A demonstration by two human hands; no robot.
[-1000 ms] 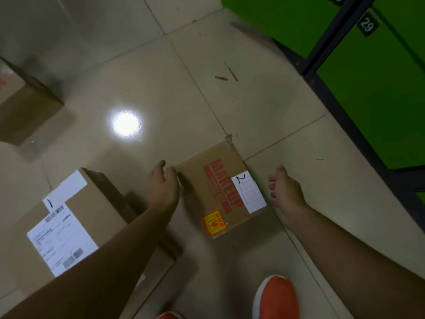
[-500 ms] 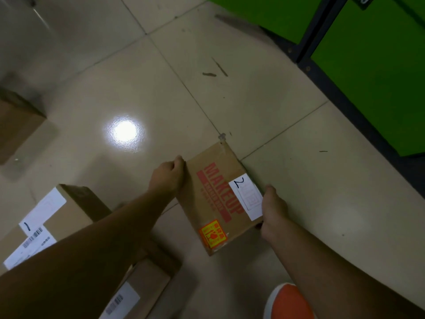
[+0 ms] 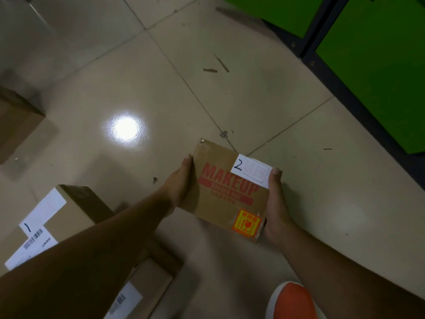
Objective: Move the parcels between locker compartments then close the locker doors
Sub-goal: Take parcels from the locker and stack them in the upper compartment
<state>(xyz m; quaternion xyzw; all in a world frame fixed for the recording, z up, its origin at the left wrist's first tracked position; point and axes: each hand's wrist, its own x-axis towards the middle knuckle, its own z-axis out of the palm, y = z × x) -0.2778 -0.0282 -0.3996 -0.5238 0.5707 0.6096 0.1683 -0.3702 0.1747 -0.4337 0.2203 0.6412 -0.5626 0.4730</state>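
Observation:
A small cardboard parcel point(image 3: 226, 189) with red "MAKEUP" print, a white label marked 2 and an orange fragile sticker is lifted off the tiled floor. My left hand point(image 3: 180, 186) grips its left side with the thumb on the top edge. My right hand point(image 3: 274, 203) holds its right side, thumb on the white label. The green locker doors point(image 3: 377, 63) stand shut at the upper right. A larger parcel marked 1 point(image 3: 49, 217) sits on the floor at the lower left, partly hidden by my left forearm.
Another cardboard box point(image 3: 17, 125) stands at the left edge, and a labelled box point(image 3: 142, 291) lies under my left arm. My orange shoe point(image 3: 291, 301) is at the bottom right. A bright light reflection point(image 3: 125, 128) glares on the floor tiles.
Both hands closed in from beside parcel 2 and took hold of its sides. The parcel has been raised off the floor and turned towards me.

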